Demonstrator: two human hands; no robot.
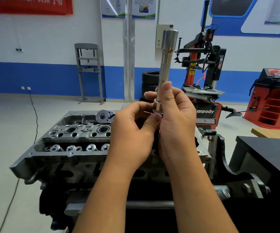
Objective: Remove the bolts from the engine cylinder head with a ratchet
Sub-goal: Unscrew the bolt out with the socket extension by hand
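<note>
Both hands meet above the cylinder head (78, 137), which sits on its engine stand at centre, valve springs showing along its near edge. The right hand (174, 121) is wrapped round the lower end of a long extension bar (167, 59) held upright, a socket (157, 107) at its base. The left hand (132, 132) pinches at that socket; whether a bolt sits inside is hidden. The ratchet head (105, 116) lies on the far side of the cylinder head. Likely risk: the socket or a loose bolt slipping from the fingers and dropping into an open bore.
</note>
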